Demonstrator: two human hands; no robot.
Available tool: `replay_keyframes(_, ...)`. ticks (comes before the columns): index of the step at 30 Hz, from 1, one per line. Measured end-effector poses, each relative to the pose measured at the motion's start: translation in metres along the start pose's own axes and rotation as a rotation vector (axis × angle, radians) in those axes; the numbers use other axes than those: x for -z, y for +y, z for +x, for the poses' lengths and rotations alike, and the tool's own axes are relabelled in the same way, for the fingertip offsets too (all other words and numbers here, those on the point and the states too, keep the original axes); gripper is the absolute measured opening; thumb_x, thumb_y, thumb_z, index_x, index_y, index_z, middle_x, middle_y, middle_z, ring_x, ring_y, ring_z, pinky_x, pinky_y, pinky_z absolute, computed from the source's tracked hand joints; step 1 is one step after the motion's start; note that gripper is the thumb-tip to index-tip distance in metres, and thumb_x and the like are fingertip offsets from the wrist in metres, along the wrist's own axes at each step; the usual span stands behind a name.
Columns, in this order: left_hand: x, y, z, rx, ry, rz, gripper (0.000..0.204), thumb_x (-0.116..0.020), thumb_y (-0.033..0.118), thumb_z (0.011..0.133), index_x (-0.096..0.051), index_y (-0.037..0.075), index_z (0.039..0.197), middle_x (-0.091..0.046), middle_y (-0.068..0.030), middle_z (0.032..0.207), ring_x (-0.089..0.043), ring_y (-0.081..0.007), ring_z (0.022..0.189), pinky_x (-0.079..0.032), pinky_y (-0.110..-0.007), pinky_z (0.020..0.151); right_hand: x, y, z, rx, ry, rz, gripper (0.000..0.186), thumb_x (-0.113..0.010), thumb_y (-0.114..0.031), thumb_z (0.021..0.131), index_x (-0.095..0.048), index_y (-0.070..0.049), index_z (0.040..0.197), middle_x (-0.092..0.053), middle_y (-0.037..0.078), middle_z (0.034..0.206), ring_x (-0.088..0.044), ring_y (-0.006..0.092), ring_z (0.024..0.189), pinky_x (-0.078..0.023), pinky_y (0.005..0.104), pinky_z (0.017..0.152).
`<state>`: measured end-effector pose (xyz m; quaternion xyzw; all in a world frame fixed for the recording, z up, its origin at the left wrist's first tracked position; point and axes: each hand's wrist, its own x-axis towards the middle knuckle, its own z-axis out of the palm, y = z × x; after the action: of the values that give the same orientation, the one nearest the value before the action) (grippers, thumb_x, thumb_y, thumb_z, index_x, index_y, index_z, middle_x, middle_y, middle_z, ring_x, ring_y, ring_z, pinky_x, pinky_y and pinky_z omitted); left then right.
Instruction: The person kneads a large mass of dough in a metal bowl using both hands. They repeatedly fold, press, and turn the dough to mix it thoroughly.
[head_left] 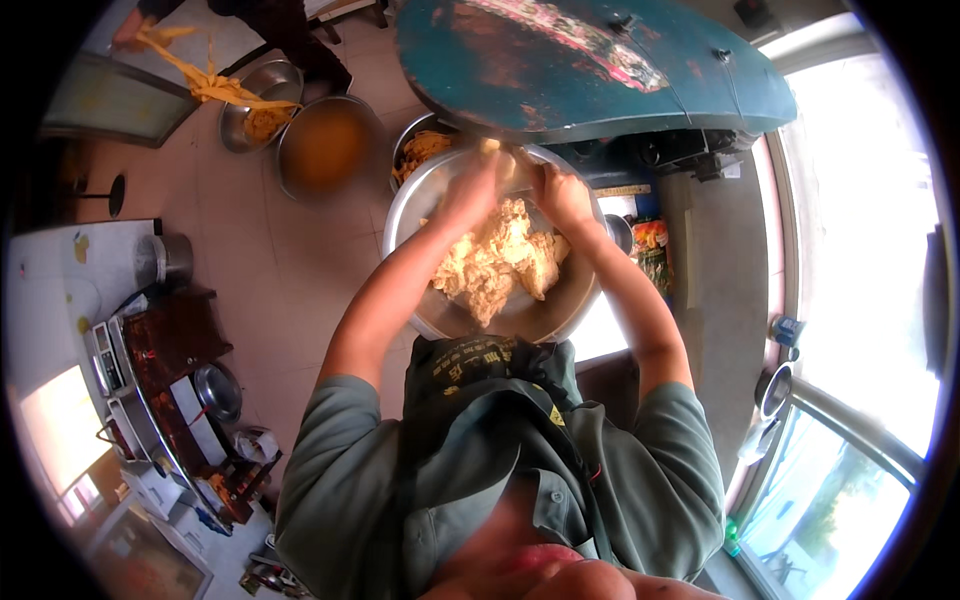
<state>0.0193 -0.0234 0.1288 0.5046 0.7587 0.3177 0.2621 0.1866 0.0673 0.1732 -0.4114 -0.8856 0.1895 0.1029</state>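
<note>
A large metal basin [404, 226] stands before me with a heap of crumbly, pale yellow dough [497, 255] in it. At its far rim my left hand [479, 188], somewhat blurred, is closed on a piece of the dough. My right hand [563, 194] is beside it with curled fingers, gripping the same pale piece between the hands. The fingertips are partly hidden under the edge of a dark green machine [540, 85]. My forearms reach over both sides of the basin.
Left of the basin, a bowl of orange strips [425, 146] and a pot with orange contents [328, 150] stand on the tiled floor. Farther left, another person's hand [128, 32] lifts orange strips [210, 82] over a metal bowl [277, 75]. A bright window is on the right.
</note>
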Motion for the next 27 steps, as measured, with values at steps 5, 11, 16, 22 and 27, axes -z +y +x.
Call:
replay_keyframes(5,-0.023,-0.009,-0.035,-0.237,-0.200,0.218,0.053,-0.066,0.000,0.086,-0.049,0.004,0.136,-0.045,-0.0177,0.141,-0.057,-0.0339,0.120,-0.052,-0.044,0.100,0.023,0.030,-0.037,0.058,0.138,0.179,0.026,-0.062,-0.027,0.096,-0.063,-0.002,0.103,-0.068,0.025,0.082,-0.067,0.0451,0.074,-0.055,0.0503,0.065)
replay_keyframes(11,-0.075,0.032,-0.041,-0.395,-0.704,0.741,0.073,-0.083,0.020,0.077,-0.050,0.011,0.141,-0.037,-0.0171,0.156,-0.032,-0.0331,0.147,-0.028,-0.044,0.122,0.009,0.077,-0.093,-0.104,0.042,0.274,0.028,-0.063,-0.030,0.095,-0.062,-0.003,0.106,-0.069,0.024,0.084,-0.068,0.0440,0.078,-0.055,0.0506,0.070)
replay_keyframes(16,-0.103,-0.022,-0.054,-0.377,-0.587,0.584,0.066,-0.084,0.014,0.070,-0.059,0.006,0.130,-0.052,-0.0154,0.145,-0.039,-0.0340,0.142,-0.033,-0.042,0.118,-0.009,0.097,-0.145,-0.133,-0.028,0.274,0.029,-0.061,-0.026,0.096,-0.061,-0.002,0.112,-0.068,0.025,0.082,-0.067,0.0440,0.073,-0.054,0.0502,0.066)
replay_keyframes(22,-0.068,-0.043,-0.094,-0.277,-0.252,-0.071,0.050,-0.076,0.000,0.070,-0.064,0.001,0.118,-0.065,-0.0110,0.129,-0.059,-0.0274,0.124,-0.049,-0.036,0.103,0.005,0.061,-0.182,-0.130,-0.322,0.351,0.025,-0.063,-0.029,0.096,-0.063,-0.005,0.104,-0.069,0.021,0.085,-0.067,0.0419,0.078,-0.054,0.0495,0.068)
replay_keyframes(27,-0.052,-0.062,-0.110,-0.082,-0.131,-0.306,0.049,-0.074,-0.003,0.072,-0.064,0.002,0.119,-0.067,-0.0102,0.127,-0.064,-0.0228,0.119,-0.049,-0.032,0.101,-0.038,0.042,-0.183,-0.019,-0.321,0.237,0.023,-0.060,-0.029,0.096,-0.060,-0.005,0.098,-0.067,0.021,0.071,-0.066,0.0424,0.066,-0.054,0.0503,0.060)
